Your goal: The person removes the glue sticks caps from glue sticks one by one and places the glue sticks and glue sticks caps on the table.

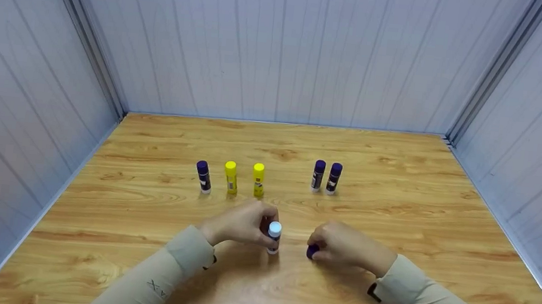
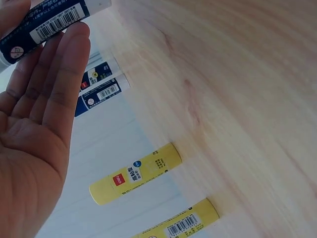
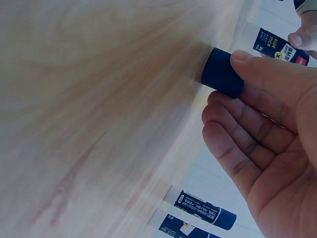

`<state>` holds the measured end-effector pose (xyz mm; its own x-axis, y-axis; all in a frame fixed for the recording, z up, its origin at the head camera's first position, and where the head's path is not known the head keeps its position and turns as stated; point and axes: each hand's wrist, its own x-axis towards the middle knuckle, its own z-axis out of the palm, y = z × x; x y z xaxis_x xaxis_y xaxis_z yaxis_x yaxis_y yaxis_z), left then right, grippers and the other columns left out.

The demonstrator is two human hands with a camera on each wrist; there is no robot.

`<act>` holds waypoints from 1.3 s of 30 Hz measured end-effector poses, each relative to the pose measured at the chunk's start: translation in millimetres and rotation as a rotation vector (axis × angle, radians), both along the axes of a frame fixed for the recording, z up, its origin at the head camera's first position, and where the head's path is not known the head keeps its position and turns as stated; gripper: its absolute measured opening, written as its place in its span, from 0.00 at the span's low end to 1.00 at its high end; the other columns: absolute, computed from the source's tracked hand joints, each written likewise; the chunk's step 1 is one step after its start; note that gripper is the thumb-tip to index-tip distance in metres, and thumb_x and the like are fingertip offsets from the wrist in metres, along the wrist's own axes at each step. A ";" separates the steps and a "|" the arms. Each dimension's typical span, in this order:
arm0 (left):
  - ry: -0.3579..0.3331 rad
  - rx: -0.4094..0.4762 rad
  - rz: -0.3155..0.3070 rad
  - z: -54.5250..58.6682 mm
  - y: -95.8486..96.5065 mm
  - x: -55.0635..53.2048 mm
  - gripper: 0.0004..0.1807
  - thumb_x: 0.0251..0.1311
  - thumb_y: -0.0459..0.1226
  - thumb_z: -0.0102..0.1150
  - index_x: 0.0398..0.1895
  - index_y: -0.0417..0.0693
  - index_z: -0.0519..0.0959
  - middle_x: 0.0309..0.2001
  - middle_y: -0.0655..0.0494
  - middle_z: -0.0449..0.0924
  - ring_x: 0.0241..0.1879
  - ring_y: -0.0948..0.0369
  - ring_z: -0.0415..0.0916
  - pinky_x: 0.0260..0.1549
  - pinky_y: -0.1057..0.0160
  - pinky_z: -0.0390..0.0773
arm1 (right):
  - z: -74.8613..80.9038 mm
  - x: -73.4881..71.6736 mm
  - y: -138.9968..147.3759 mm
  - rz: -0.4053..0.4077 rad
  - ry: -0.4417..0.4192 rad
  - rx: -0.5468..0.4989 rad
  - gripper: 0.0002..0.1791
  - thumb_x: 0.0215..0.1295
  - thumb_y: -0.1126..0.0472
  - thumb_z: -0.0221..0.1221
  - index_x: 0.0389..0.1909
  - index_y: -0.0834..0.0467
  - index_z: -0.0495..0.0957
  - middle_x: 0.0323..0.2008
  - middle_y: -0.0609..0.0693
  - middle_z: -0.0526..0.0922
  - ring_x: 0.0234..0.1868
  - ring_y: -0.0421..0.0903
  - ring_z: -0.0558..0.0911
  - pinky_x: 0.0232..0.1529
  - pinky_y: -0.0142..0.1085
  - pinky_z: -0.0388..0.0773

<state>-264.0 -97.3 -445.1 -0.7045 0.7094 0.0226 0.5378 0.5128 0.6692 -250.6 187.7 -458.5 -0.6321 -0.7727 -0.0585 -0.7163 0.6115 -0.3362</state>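
Pale cloth sleeves (image 1: 157, 271) nearest; left hand (image 1: 243, 222) pinching upright, capless cylindrical glue stick (image 1: 273, 243), right hand (image 1: 349, 246) pinching smooth dark-blue cap (image 3: 222, 73) to its right; wood-grain tabletop (image 1: 265, 302) below, slim yellow tubes (image 1: 231, 178) and navy tubes (image 1: 333, 179) standing behind.

We see a wood-grain tabletop (image 1: 425, 213) – light brown with darker streaks – and standing on it a dark blue glue stick (image 1: 203, 176), two yellow sticks (image 1: 231, 177) to its right, and a dark blue pair (image 1: 317, 177) farther right (close together); whether the white-topped stick (image 1: 275, 229) and blue cap (image 3: 222, 72) nearer us touch the tabletop, we cannot tell
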 end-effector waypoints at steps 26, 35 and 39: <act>-0.056 -0.039 0.011 -2.6 0.8 -0.6 0.11 0.56 0.35 0.81 0.35 0.48 0.84 0.37 0.61 0.87 0.37 0.68 0.80 0.42 0.66 0.84 | -0.3 0.8 -1.2 0.002 0.016 -0.043 0.03 0.64 0.65 0.72 0.34 0.58 0.86 0.25 0.43 0.79 0.26 0.35 0.71 0.31 0.31 0.70; -0.042 -0.059 0.023 -2.6 2.9 0.3 0.12 0.55 0.36 0.82 0.37 0.49 0.85 0.37 0.61 0.87 0.37 0.67 0.81 0.43 0.65 0.85 | 4.6 1.0 -1.4 -0.023 0.017 0.012 0.15 0.63 0.59 0.75 0.47 0.61 0.87 0.32 0.48 0.85 0.31 0.38 0.78 0.35 0.35 0.79; -0.038 -0.062 0.026 -4.0 2.7 0.2 0.12 0.55 0.36 0.82 0.36 0.49 0.85 0.37 0.61 0.87 0.36 0.67 0.81 0.43 0.65 0.84 | 15.1 -0.4 3.0 -0.040 0.036 0.011 0.25 0.65 0.52 0.76 0.55 0.64 0.86 0.41 0.55 0.90 0.39 0.48 0.87 0.43 0.44 0.86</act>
